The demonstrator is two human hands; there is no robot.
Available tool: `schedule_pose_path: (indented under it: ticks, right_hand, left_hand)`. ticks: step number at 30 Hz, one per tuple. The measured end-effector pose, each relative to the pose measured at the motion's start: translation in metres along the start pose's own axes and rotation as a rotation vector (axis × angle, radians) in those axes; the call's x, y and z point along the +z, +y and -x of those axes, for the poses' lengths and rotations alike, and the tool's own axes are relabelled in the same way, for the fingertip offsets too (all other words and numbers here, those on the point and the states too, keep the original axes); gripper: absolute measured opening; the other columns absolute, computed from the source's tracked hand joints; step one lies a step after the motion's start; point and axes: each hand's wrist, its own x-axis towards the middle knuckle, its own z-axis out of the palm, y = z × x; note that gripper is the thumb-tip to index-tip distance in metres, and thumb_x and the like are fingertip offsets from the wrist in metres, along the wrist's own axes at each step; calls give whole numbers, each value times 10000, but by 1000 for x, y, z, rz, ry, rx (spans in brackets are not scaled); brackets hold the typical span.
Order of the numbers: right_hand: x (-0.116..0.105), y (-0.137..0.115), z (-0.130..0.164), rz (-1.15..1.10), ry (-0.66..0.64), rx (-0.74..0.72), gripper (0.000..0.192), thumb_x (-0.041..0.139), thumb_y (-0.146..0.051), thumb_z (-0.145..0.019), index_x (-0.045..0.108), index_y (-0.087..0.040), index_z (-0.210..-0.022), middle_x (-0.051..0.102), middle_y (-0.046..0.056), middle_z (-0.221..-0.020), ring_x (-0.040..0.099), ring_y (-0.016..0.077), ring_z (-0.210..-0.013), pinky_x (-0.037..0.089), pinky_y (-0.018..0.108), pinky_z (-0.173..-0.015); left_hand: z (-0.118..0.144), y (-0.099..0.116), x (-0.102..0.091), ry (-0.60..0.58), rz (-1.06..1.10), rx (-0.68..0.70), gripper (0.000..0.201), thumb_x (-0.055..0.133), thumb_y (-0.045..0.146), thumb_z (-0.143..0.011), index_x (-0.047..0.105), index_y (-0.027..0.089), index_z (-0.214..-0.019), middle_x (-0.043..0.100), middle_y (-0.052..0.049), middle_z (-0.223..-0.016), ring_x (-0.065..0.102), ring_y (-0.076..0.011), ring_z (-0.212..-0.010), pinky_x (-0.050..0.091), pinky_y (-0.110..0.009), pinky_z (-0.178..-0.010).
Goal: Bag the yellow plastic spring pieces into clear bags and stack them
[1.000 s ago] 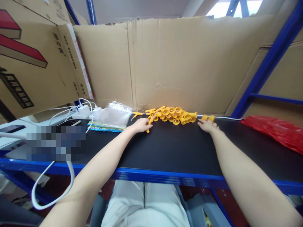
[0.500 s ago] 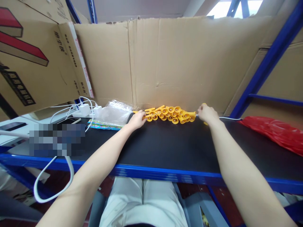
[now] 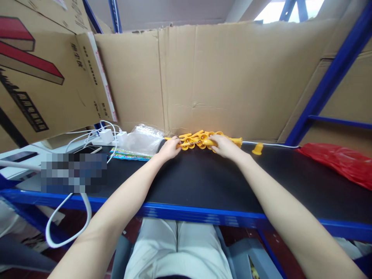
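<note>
Left hand: the left hand (image 3: 171, 147) lies on the left end of the heap of small yellow plastic funnel-shaped parts (image 3: 200, 140), fingers curled; whether it grips one cannot be told.
Right hand: the right hand (image 3: 223, 146) covers the heap's middle, grip unclear.
Heap: far edge of the black shelf top (image 3: 203, 182), against the brown cardboard wall (image 3: 221, 77).
Stray: one yellow cone-shaped part (image 3: 257, 148) lies right of the heap, apart.
Left side: clear plastic bag (image 3: 142, 139), near the heap.

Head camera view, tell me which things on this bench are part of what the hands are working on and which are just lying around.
In hand:
- pile of yellow plastic parts, with the left hand at its left end and the right hand on it
- lone yellow part, to the right of the pile

Lying about:
- clear plastic bag
- red bag
- white chargers
- phone
</note>
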Motion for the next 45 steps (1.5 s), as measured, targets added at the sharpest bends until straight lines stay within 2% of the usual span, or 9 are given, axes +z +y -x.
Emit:
schedule_pose_path:
  ticks: [7,13,22,28,32,35,39,41,45]
  right_hand:
    - [9,-2,-1,-60,50,-45,312,507,-204,-780,575,-188,-1084,571,92,-1065,529,229,-993,412,380,-880]
    - [11,-10,0,-36,58,-71,344,495,-198,-788,566,-207,-1124,559,89,-1054,540,230,-951,432,391,-844]
    - [8,-1,2,79,29,61,357,483,-129,-775,576,-175,-1117,532,130,-1092,551,252,-921,446,403,-793]
    - [10,-7,1,-36,45,-57,369,473,-167,-798,557,-154,-1157,541,122,-1049,542,233,-936,435,376,-834]
    - [9,-18,0,-115,55,-130,381,469,-202,-810,541,-172,-1182,538,109,-1058,531,227,-965,428,373,-856]
    - [7,-21,0,-147,72,-143,388,462,-208,-814,532,-191,-1195,537,100,-1064,527,223,-969,423,381,-867]
    - [8,-20,0,-150,71,-137,399,461,-214,-816,517,-230,-1211,538,85,-1057,530,220,-962,422,397,-868]
    - [10,-19,1,-139,66,-126,409,461,-216,-816,505,-250,-1222,536,78,-1053,531,223,-964,426,406,-862]
    - [14,-18,1,-132,56,-122,422,459,-227,-821,489,-241,-1241,528,88,-1041,532,229,-964,432,411,-857]
  left_hand:
    - [0,3,-1,-13,30,11,108,488,187,-746,578,165,-803,531,-56,-889,547,-164,-805,431,-280,-732]
    - [0,5,-1,1,75,23,106,498,188,-741,584,169,-801,533,-53,-912,546,-159,-824,428,-284,-762]
    - [-1,4,-2,22,51,23,136,485,191,-746,586,166,-833,529,-61,-917,539,-176,-853,431,-292,-762]
    - [0,11,-5,21,76,60,125,486,195,-761,587,171,-831,534,-52,-938,548,-161,-860,435,-285,-784]
    - [1,17,-7,91,121,114,169,488,213,-779,578,172,-917,497,-75,-1115,533,-169,-975,425,-294,-839]
    - [1,19,-8,164,116,50,245,517,255,-775,563,175,-1002,433,-100,-1255,504,-196,-1052,413,-310,-863]
    - [3,21,-11,72,52,-52,326,499,360,-795,558,201,-1074,623,-69,-956,587,-196,-868,431,-293,-760]
    - [4,22,-14,14,11,-91,355,499,423,-785,576,213,-1060,641,-45,-799,599,-185,-744,425,-272,-691]
    - [4,25,-16,9,-4,-98,343,506,429,-770,599,220,-1026,637,-29,-731,587,-164,-665,400,-238,-627]
